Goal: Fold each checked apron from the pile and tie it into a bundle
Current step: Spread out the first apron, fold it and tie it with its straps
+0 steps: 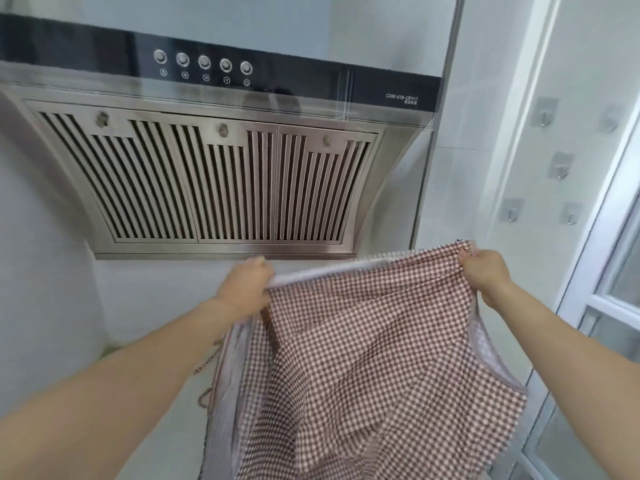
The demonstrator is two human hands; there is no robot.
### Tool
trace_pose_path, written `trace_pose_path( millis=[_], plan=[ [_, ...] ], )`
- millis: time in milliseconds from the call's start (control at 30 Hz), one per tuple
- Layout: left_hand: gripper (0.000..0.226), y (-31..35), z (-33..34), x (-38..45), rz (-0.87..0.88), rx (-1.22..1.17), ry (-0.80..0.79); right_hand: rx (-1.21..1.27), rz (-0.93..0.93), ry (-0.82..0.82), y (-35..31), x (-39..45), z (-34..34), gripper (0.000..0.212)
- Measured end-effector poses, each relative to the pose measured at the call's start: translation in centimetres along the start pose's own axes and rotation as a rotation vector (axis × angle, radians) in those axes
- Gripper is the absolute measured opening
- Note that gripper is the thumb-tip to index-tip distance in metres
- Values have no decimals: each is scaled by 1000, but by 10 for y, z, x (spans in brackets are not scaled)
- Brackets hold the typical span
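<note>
The apron point(363, 358), checked in brown and white, is hanging in the air in front of the person, stretched by its top edge below the hood point(214, 161). Its body is drooping in loose folds toward the bottom of the view, and a thin tie point(206, 382) is dangling at its left side.

The left hand point(244, 289) is reaching forward with the arm nearly straight, its fingers curling round the pale upper hem at the left corner. The right hand point(485, 273) is gripping the right corner, bunching the cloth between fingers and thumb, and is sitting slightly higher than the left.

The hood is showing slatted steel filters and a dark panel with five round buttons point(203, 62). Hooks point(559, 164) are sticking to the white wall on the right, beside a glazed door point(609, 306).
</note>
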State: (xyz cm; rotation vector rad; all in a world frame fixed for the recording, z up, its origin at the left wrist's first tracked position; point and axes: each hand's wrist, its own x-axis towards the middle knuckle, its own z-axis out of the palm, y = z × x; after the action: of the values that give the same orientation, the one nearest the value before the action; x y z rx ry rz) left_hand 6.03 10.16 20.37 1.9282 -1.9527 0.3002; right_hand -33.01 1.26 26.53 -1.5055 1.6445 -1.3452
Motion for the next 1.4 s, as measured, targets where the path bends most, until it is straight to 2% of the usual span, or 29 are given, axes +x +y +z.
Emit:
trace_pose_path(
  millis=[33,100,167,233,300,433,600,667,767,900,967,1033,1167,1267,1400],
  plan=[
    [21,3,-1,1,72,47,97,-16,-24,34,-4,-2,-1,33],
    [33,11,-4,2,129,4,126,-38,-97,94,-15,-2,-1,33],
    [25,16,-6,-2,117,17,-15,-35,-176,135,-25,-1,-2,37],
    [6,12,-3,-3,101,109,-155,-21,-223,156,-33,-1,-1,41],
    [15,6,5,-8,21,70,-211,-15,-241,167,-38,-1,0,41],
    [32,7,16,-16,-72,-236,-287,-80,-260,180,-43,4,0,35],
    [20,13,16,-29,-155,-584,-438,-163,-253,202,-43,12,-8,34],
    [31,21,22,-30,-250,-711,-402,-194,-204,202,-41,15,-9,31],
    [33,35,31,-31,-357,-939,-391,-207,-141,214,-37,19,-10,31],
    [47,28,35,-30,-190,-830,-508,-230,-77,240,-26,24,-18,36],
    [43,19,37,-26,-177,-780,-497,-283,-91,231,-18,24,-22,35],
    [30,14,39,-22,-155,-775,-450,-330,-147,228,-11,22,-22,35],
    [21,12,44,-16,-112,-634,-298,-349,-192,218,4,25,-20,34],
    [35,26,53,-19,-91,-618,-210,-369,-233,219,3,28,-19,29],
    [38,52,78,-23,-31,-541,-145,-428,-324,179,-1,26,-11,27]
  ],
)
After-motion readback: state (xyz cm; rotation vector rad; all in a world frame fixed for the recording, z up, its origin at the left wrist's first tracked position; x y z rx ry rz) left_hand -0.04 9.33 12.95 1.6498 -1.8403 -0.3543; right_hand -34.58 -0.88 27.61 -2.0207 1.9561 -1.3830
